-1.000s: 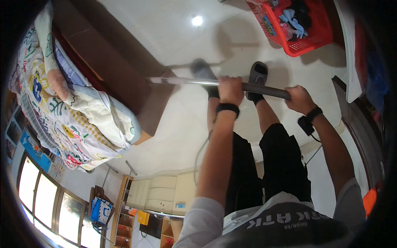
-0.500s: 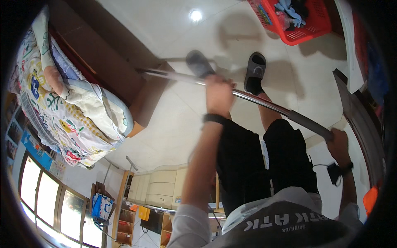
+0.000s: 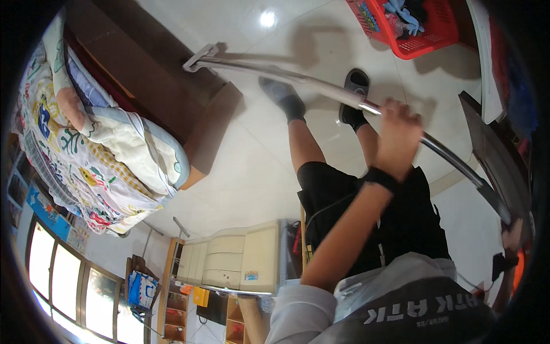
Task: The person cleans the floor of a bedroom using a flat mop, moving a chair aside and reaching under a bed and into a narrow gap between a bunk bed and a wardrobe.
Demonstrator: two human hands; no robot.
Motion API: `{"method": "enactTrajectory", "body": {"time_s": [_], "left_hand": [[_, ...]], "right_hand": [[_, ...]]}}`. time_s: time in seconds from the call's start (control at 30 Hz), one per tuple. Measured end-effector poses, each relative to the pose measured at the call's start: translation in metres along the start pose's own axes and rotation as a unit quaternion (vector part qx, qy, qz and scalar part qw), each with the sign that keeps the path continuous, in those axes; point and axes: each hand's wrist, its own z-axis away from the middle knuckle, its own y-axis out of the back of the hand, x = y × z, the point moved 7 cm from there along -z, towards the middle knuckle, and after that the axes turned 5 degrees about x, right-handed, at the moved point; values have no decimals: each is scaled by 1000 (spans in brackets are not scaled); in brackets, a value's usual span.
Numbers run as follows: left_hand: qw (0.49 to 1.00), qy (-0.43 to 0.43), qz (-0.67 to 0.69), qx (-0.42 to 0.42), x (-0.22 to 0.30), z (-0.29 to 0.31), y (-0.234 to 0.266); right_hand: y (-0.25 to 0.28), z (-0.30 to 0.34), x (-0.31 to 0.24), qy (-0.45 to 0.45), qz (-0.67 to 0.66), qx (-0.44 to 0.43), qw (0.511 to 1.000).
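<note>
A flat mop [image 3: 369,107] with a shiny metal pole slants across the view. Its pale, narrow head [image 3: 200,58] is on the tiled floor beside the brown bed base. My left hand [image 3: 399,136], a black band at its wrist, is wrapped round the middle of the pole. At the far right, my right hand [image 3: 511,235] closes on the dark grip at the pole's end; its fingers are partly blurred and near the rim. The pole passes above my feet, which wear grey slippers [image 3: 357,82].
A bed with patterned bedding [image 3: 97,166] stands at the left on a brown base [image 3: 197,135]. A red basket [image 3: 421,49] holding cloths is at the top right. Dark furniture [image 3: 487,132] edges the right. A cream sofa-like piece [image 3: 226,261] and shelves lie behind me.
The mop has slid toward the right and its head has come out from beside the bed base into view. Both my hands have moved right, the right one lower toward the rim.
</note>
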Motion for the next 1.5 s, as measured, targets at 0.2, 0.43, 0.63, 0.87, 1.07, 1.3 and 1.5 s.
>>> {"method": "enactTrajectory", "body": {"time_s": [0.2, 0.43, 0.63, 0.87, 1.07, 1.3, 1.5], "left_hand": [[999, -8, -8, -50, -137, 21, 39], [975, -50, -181, -117, -65, 41, 7], [989, -1, 46, -143, 46, 36, 23], [988, -74, -95, -95, 60, 34, 69], [968, -91, -220, -84, 46, -67, 171], [966, -72, -231, 85, -70, -203, 345], [969, 9, -198, 148, -186, -311, 454]], "right_hand": [[-106, -37, -243, 68, 15, -154, 986], [-69, 3, -189, -9, 32, -158, 987], [15, 71, -111, 39, 59, -96, 993], [54, 92, -147, 42, -20, -135, 990], [121, 64, -237, 115, -186, -93, 971], [195, -6, -467, 115, -376, -155, 906], [204, -130, -666, 144, -374, -79, 913]]}}
